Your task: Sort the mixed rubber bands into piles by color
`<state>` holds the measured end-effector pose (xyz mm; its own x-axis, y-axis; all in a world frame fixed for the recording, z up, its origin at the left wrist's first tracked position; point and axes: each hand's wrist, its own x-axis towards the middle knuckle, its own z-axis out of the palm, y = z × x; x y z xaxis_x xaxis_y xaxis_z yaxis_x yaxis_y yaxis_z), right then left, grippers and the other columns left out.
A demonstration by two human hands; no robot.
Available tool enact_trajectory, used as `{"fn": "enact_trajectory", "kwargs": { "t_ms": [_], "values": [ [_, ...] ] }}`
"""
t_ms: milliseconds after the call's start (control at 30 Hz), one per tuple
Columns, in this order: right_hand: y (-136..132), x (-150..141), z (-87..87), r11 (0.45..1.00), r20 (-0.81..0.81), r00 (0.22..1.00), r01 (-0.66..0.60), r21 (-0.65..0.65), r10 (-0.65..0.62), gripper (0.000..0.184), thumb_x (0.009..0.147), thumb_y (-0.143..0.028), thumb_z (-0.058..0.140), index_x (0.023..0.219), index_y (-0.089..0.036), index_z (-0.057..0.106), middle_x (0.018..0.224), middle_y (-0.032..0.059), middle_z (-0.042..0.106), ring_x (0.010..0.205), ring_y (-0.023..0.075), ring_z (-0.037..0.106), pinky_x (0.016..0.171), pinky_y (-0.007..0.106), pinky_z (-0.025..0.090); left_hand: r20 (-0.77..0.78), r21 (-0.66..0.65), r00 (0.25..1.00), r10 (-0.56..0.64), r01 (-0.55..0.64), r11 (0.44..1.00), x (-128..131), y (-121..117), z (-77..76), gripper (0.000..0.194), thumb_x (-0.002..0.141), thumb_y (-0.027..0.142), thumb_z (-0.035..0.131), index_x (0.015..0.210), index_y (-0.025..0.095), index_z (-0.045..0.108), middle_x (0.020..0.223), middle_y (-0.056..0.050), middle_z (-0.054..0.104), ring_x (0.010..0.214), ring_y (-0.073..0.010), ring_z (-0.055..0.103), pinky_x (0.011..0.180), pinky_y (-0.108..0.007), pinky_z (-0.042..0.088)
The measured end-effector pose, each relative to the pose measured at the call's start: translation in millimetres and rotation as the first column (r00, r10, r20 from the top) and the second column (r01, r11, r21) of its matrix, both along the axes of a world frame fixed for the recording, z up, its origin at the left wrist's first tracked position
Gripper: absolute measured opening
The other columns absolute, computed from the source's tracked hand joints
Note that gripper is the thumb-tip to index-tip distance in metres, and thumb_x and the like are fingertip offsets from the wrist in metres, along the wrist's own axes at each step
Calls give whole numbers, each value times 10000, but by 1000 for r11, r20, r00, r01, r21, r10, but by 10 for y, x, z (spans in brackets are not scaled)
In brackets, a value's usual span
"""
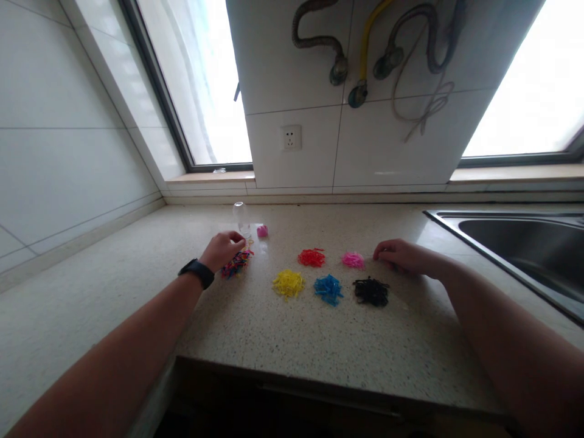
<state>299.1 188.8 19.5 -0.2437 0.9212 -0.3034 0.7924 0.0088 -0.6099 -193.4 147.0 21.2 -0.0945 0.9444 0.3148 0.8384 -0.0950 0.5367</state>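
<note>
Probably light and springy, best pinched at a loose edge, the mixed bands [236, 265] lie on the tabletop [255, 331] by the left hand [222, 249], its grip pressed together, any catch unclear, while I can't tell whether the right hand [404, 257], beside the pink bands [353, 260], grips anything.

A kitchen, shown by the metal sink [524, 246] at three o'clock in a stone counter [255, 328].
</note>
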Motion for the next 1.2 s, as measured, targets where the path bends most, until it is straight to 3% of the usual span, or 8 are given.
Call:
{"fn": "enact_trajectory", "kwargs": {
  "t_ms": [167,367,567,700,867,1033,1200],
  "values": [
    [13,10,-18,1000,-11,1000,-11,1,11,234,860,-327,529,992,-176,651,644,-3,560,441,84,438,371,200,312,149,-40,986,-74,81,996,187,-49,26,402,810,482,570,899,123,727,783,-75,706,690,-179,617,636,-281,460],
    [37,18,-41,1000,-17,1000,-17,26,17,205,859,-307,544,966,-177,660,617,-4,563,428,87,447,371,205,297,237,-60,941,-240,261,963,650,-266,141,395,859,475,561,950,124,717,811,-60,687,655,-138,563,588,-255,421],
    [46,-4,-34,998,-20,999,-45,45,46,186,862,-267,530,962,-173,655,608,-16,554,409,75,440,374,198,296,145,-84,905,-401,415,906,1134,-559,203,301,866,425,604,914,154,725,775,-39,668,657,-140,530,588,-265,385],
    [9,-40,-1,998,11,999,-32,62,31,177,866,-241,521,960,-169,653,593,-22,549,399,68,434,377,193,292,41,-4,877,-479,479,878,1468,-628,333,226,859,362,626,873,164,733,850,-55,706,743,-161,585,675,-284,432],
    [-4,-46,-3,997,-5,999,-34,72,34,191,864,-220,504,956,-165,662,602,-23,551,393,69,437,372,195,300,-64,10,843,-533,535,845,1929,-388,472,194,831,281,627,868,140,755,870,-77,735,805,-184,642,755,-294,469],
    [25,-39,-43,995,-23,999,-29,93,31,194,856,-185,494,937,-161,668,577,-32,546,381,64,434,375,190,292,-86,-82,822,-563,557,826,2293,-2,311,248,808,332,635,863,138,779,813,-69,751,734,-180,668,688,-268,483],
    [68,-35,-89,992,-16,999,-45,121,47,181,851,-196,509,927,-172,671,556,-40,538,376,71,443,379,187,299,-127,-137,807,-577,562,816,2535,207,177,280,801,377,639,872,155,794,815,-71,760,748,-189,682,666,-259,486]
  ]
}}
